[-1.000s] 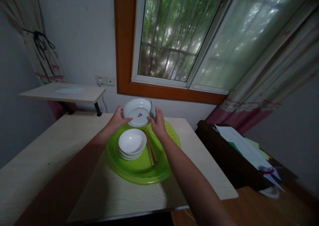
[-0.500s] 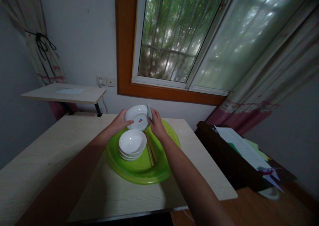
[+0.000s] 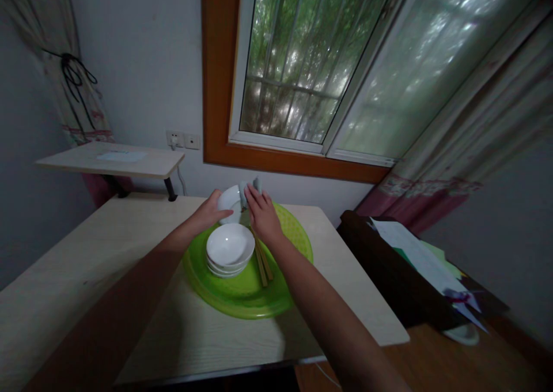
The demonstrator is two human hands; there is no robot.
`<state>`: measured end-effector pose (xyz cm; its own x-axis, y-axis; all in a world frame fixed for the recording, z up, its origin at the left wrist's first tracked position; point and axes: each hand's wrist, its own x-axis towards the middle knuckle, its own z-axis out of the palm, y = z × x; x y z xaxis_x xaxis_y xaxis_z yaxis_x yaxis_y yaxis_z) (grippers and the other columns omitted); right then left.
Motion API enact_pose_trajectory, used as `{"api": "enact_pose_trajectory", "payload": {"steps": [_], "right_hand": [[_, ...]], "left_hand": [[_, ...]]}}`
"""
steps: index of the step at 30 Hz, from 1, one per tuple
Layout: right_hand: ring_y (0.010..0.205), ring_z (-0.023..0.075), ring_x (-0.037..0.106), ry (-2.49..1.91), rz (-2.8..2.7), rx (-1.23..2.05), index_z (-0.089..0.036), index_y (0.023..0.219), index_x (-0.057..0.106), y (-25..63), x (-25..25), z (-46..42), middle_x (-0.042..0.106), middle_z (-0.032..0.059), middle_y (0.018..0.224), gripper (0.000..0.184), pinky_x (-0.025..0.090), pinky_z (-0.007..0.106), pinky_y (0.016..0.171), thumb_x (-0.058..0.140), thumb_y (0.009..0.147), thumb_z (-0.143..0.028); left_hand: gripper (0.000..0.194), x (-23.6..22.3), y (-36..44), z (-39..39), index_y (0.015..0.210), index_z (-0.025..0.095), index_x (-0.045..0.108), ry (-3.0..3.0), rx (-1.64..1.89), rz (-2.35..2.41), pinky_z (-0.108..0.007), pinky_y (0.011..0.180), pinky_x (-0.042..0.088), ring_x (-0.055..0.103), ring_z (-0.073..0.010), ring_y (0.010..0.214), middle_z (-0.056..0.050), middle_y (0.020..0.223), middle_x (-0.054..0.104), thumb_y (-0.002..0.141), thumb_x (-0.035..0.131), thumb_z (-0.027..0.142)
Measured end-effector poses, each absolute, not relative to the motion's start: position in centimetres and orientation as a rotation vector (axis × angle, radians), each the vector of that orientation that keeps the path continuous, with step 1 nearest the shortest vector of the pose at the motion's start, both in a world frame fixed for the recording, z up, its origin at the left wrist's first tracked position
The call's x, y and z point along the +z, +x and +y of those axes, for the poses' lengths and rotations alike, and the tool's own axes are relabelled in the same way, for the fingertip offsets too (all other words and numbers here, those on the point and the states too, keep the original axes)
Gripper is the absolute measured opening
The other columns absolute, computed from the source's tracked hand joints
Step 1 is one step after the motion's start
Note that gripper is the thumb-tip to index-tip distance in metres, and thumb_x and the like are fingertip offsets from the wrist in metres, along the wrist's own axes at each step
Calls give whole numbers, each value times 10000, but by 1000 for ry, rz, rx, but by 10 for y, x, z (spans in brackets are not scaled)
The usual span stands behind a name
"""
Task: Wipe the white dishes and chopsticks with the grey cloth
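Note:
My left hand (image 3: 210,210) grips the left rim of a white plate (image 3: 230,200), its thumb over the front face. The plate is tilted up above the far part of a green round tray (image 3: 233,310). My right hand (image 3: 262,214) presses a light grey-blue cloth (image 3: 243,193) against the plate's face, fingers together, covering its right side. Nearer to me on the tray stands a stack of several white bowls (image 3: 230,247). Wooden chopsticks (image 3: 261,260) lie to the right of the bowls, partly beneath my right hand.
The tray rests on a pale wooden table (image 3: 142,225). A small raised shelf (image 3: 112,160) stands at the back left, a paper sheet on it. Behind are a wall socket (image 3: 174,139) and a barred window (image 3: 298,63). Papers (image 3: 423,259) lie on a dark piece of furniture at right.
My right hand has moved left from the plate's right rim onto its face with the cloth, now covering the small printed motif. My left hand keeps its hold on the plate.

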<state>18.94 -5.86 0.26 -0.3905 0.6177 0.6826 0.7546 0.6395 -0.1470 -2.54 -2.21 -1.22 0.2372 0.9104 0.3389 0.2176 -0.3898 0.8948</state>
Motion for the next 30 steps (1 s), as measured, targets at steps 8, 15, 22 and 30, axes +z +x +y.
{"api": "enact_pose_trajectory", "payload": {"steps": [8,15,22,30], "right_hand": [[1504,231,281,-983,-2191,-227,-324,1553,320,182,2,-60,339,-11,1612,606,298,489,1228,446,991,-135],[1377,269,486,-1173,-1924,-53,-210,1508,428,199,-15,-40,478,125,1520,506,394,507,1152,446,1002,-226],[1441,249,395,-1080,-2074,-166,-241,1527,391,192,-4,-54,369,70,1596,574,333,496,1196,447,966,-133],[1506,262,267,-945,-2244,-271,-303,1497,437,175,15,-79,343,-4,1611,513,229,530,1245,512,989,-298]], "left_hand": [[437,-11,-25,-23,986,196,471,1744,1231,1016,-295,721,443,546,-177,798,10,864,545,682,762,311],[454,-15,-28,-21,989,208,465,1752,1232,1059,-290,707,437,549,-187,814,3,881,539,663,759,328],[446,-13,-26,-23,961,212,446,1742,1222,1080,-277,674,415,529,-171,761,21,837,522,660,758,318],[433,-10,-22,-27,964,205,495,1777,1239,1013,-304,724,443,548,-184,796,14,850,572,643,776,280]]}}
